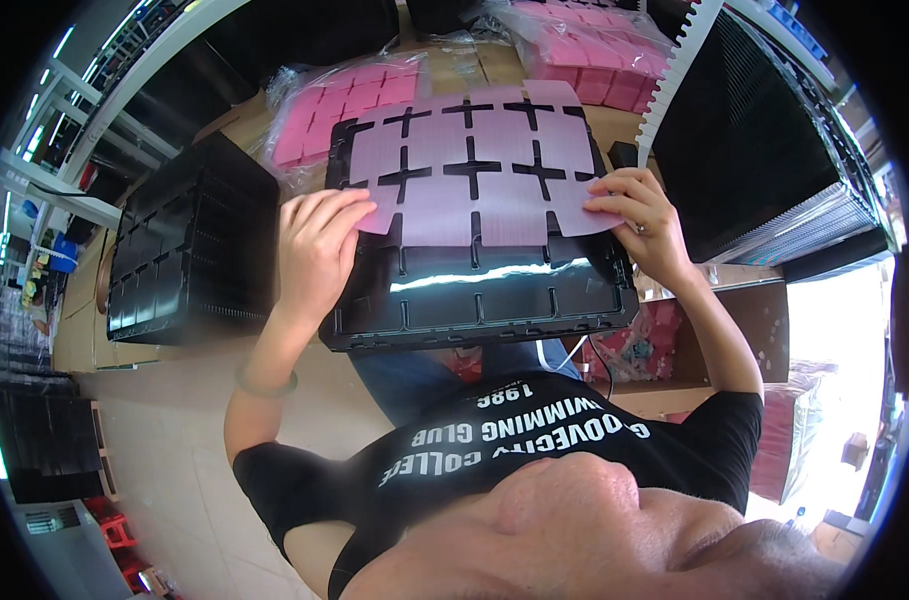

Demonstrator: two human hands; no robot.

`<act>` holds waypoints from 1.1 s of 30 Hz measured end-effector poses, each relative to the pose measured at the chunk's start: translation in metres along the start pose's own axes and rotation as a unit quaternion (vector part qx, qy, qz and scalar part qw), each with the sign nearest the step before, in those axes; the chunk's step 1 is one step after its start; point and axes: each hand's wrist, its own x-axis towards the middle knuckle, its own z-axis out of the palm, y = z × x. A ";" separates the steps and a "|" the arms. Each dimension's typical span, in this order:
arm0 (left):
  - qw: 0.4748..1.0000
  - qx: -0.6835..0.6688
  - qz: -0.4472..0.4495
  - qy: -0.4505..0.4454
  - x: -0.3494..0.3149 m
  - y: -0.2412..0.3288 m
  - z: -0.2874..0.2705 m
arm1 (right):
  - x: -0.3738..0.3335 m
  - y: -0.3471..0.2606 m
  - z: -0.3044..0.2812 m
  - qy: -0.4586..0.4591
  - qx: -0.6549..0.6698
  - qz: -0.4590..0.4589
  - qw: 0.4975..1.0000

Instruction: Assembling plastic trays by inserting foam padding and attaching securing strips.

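A thin pink foam sheet [440,210] with cross-shaped cutouts lies over the far part of a black plastic tray [480,308]. My left hand [323,235] pinches the sheet's near left corner between thumb and fingers. At the opposite near corner, my right hand [647,215] grips the sheet the same way, a ring on one finger. Black dividers of the tray show through the cutouts. The tray's near row of compartments is uncovered and shiny. Whether the sheet's far edge touches the tray, I cannot tell.
A stack of black trays [190,245] stands to the left, and a taller stack [765,140] to the right beside a white toothed upright [680,85]. Behind lie pink foam stacks in clear plastic, one left [345,100], another right [600,60]. An open cardboard box [730,325] sits below right.
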 end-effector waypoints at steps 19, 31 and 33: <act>0.997 -0.022 -0.077 -0.014 -0.038 0.050 -0.044 | -0.038 -0.049 -0.010 0.027 0.020 0.041 0.999; 0.996 -0.033 -0.082 -0.029 -0.047 0.051 -0.040 | -0.042 -0.045 -0.008 0.009 0.008 0.062 0.998; 0.995 -0.034 -0.085 -0.042 -0.048 0.055 -0.046 | -0.040 -0.048 -0.011 0.002 -0.005 0.072 0.997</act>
